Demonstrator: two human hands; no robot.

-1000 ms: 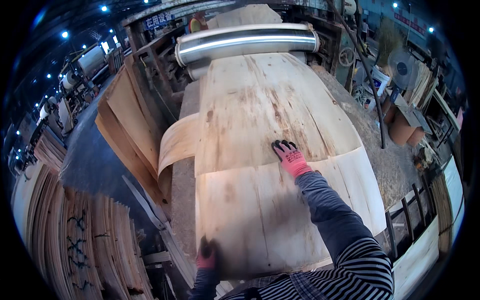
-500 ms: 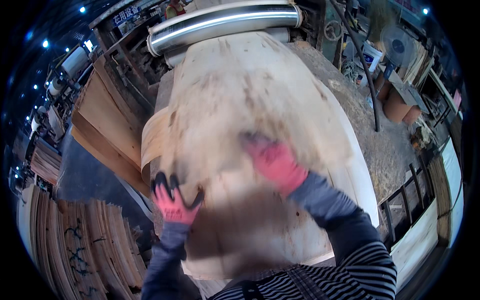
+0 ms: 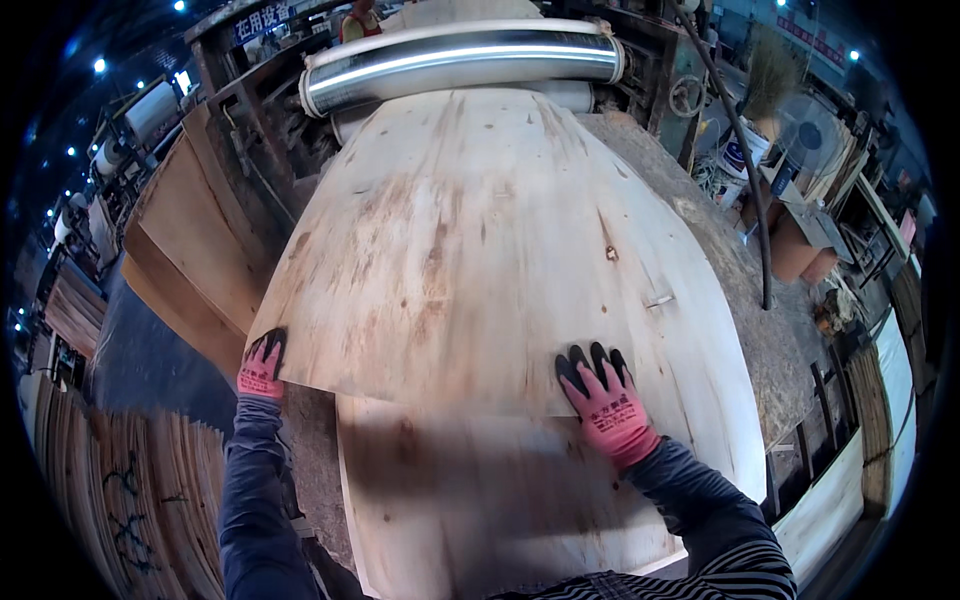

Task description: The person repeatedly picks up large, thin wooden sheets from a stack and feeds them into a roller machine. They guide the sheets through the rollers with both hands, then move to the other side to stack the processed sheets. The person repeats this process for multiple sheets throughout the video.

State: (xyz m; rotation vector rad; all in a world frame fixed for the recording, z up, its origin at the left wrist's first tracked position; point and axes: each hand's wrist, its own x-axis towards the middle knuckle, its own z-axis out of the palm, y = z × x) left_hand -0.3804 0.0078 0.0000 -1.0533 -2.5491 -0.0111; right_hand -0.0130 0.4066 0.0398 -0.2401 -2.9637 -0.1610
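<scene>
A large pale wood veneer sheet [image 3: 470, 260] with brown streaks and knots lies spread over the worktable, its far end reaching the metal roller [image 3: 470, 65]. Under its near edge shows another veneer sheet [image 3: 480, 500], closer to my body. My left hand [image 3: 262, 368], in a pink and black glove, holds the top sheet's near left corner with its fingers closed over the edge. Gloved the same way, my right hand [image 3: 605, 400] rests flat near that sheet's near edge, right of the middle, fingers spread and holding nothing.
Brown sheets [image 3: 190, 240] lean at the left of the table. A stack of veneer [image 3: 150, 490] stands at lower left. On the right are a dark pole [image 3: 745, 150], a fan [image 3: 805, 135] and a metal rack [image 3: 825, 410]. Behind the roller, a person [image 3: 358, 20] is partly visible.
The top sheet, blurred and curled at its left side before, now lies flatter and wider. My left hand has moved left to its corner; my right hand has come nearer and to the right.
</scene>
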